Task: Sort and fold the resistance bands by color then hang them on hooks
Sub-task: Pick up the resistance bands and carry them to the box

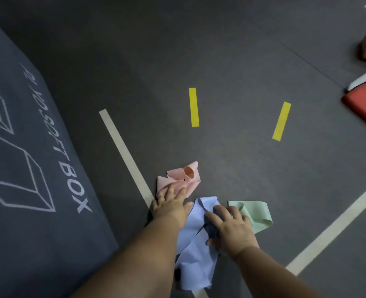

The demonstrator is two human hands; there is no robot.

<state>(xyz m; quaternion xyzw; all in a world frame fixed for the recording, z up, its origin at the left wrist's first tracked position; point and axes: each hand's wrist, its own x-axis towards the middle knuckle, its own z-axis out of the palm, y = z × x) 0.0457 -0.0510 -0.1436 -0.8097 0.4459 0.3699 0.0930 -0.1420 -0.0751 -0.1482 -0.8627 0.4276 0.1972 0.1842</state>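
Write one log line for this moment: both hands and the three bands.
left hand: on pink band | right hand: on blue band | green band: loose on floor | hung: none

The dark grey floor point(231, 61) has a pink band point(177, 179) at 6 o'clock. A blue band point(195, 254) lies just below it, and a green band point(259, 218) at 5 o'clock. One yellow strip point(193, 107) is at 12 o'clock and another yellow strip point(281, 121) at 3. A white line point(124, 151) runs at 7. A big dark box point(27, 168) sits at 9, and red pads point(364, 104) at 2.
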